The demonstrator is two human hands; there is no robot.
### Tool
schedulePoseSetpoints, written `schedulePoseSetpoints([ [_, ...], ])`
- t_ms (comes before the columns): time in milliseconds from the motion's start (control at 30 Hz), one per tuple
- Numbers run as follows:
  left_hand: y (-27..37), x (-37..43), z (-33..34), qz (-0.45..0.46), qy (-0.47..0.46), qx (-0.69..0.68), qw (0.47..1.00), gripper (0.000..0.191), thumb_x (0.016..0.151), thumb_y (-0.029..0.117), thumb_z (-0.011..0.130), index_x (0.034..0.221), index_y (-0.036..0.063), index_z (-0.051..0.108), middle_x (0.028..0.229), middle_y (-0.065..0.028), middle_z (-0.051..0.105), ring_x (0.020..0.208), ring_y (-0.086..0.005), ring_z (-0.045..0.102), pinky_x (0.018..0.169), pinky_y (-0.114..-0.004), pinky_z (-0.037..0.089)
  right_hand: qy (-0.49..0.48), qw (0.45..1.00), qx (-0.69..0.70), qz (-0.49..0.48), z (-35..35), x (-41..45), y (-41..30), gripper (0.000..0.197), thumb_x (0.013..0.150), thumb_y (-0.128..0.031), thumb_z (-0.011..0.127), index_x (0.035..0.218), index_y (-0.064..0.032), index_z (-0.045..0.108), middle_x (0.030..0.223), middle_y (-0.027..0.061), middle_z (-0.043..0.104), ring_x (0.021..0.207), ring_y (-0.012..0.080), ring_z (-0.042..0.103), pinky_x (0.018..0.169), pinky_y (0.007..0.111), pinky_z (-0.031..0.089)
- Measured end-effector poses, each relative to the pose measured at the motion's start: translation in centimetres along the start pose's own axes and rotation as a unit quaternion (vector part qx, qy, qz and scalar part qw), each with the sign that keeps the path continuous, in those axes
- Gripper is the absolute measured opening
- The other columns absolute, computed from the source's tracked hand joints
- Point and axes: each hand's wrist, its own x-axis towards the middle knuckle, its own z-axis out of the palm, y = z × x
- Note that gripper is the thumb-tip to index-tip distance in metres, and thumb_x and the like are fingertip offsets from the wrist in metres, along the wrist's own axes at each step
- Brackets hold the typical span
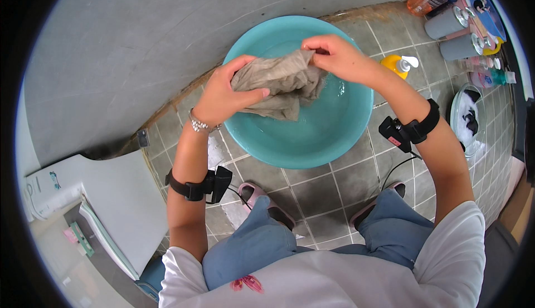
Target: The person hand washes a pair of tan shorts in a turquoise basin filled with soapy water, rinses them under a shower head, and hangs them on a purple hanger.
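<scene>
A wet-looking, crumpled greyish-beige cloth (280,80) is held over a round turquoise plastic basin (299,155). My left hand (228,90) grips its left end, thumb on top and fingers behind. At the upper right, my right hand (336,57) pinches a gathered edge of the cloth between thumb and fingers. Clear water (330,118) covers the bottom of the basin. The lower part of the cloth hangs close to the water; whether it touches is hard to tell.
Right of the basin stands a yellow pump bottle (395,65) with a white head. Several bottles and grey canisters (447,23) line the far right. A clear bowl (467,120) holds suds and dark items. At left is a white appliance (121,195); a grey wall (167,28) rises behind.
</scene>
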Motion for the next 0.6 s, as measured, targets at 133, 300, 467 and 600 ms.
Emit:
schedulePoseSetpoints([
  [133,-1.0,1.2,1.1,-0.139,-0.064,0.010,0.988,0.062,0.071,0.031,0.074,0.114,-0.0072,0.052,0.102,-0.0087,0.060,0.095,-0.0134,0.055,0.084,-0.027,0.045,0.074,0.993,-0.074,-0.052,-1.8,0.5,-0.5,0.016,0.081,-0.015,0.058,0.087,-0.0015,0.065,0.067,0.0054,0.059,0.062,0.0123,0.050,0.060,0.027,0.041],
  [300,-0.1,3.3,2.8,-0.175,-0.222,-0.106,0.953,0.051,0.080,0.033,0.067,0.112,-0.0042,0.054,0.103,-0.0078,0.061,0.094,-0.0133,0.057,0.083,-0.027,0.046,0.153,0.987,-0.055,0.006,-6.5,0.2,0.6,0.023,0.080,-0.023,0.061,0.089,-0.0033,0.068,0.072,0.0050,0.064,0.067,0.0116,0.055,0.064,0.025,0.044],
  [467,0.3,6.1,6.8,-0.137,-0.197,-0.361,0.901,0.050,0.081,0.015,0.065,0.123,-0.0018,0.043,0.113,-0.0092,0.055,0.104,-0.0171,0.054,0.089,-0.033,0.045,0.221,0.974,-0.039,-0.031,-9.5,-0.9,-0.2,0.023,0.083,-0.023,0.061,0.094,-0.0038,0.066,0.079,0.0010,0.063,0.075,0.0099,0.056,0.070,0.025,0.043],
  [600,1.4,9.4,12.6,-0.109,-0.147,-0.431,0.884,0.064,0.075,-0.008,0.057,0.133,0.0023,0.030,0.122,-0.0116,0.049,0.112,-0.0216,0.051,0.093,-0.037,0.044,0.317,0.937,-0.145,-0.029,-14.1,-4.2,4.8,0.025,0.085,-0.024,0.057,0.101,-0.0053,0.062,0.083,0.0071,0.064,0.077,0.0167,0.059,0.072,0.029,0.045],
])
